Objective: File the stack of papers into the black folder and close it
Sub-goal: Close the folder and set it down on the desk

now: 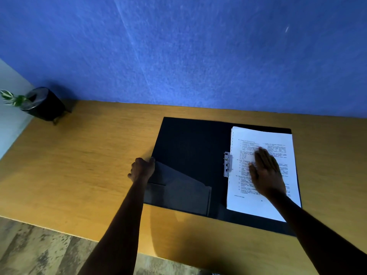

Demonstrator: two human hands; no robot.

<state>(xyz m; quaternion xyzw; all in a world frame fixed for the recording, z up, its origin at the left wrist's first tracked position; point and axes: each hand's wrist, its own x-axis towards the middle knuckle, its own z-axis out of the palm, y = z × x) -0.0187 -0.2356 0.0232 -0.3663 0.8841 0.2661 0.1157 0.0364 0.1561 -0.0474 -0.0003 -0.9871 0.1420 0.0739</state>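
From the head view, the black folder lies open on the tabletop, the stack of papers on its right half beside the metal clip. The right hand presses flat and open on the sheets. The left hand, nearer the free cover, curls its grip around the left edge, which should swing rightward over the papers.

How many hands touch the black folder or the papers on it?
2. The left hand grips the black folder at its left edge; the right hand lies flat on the papers.
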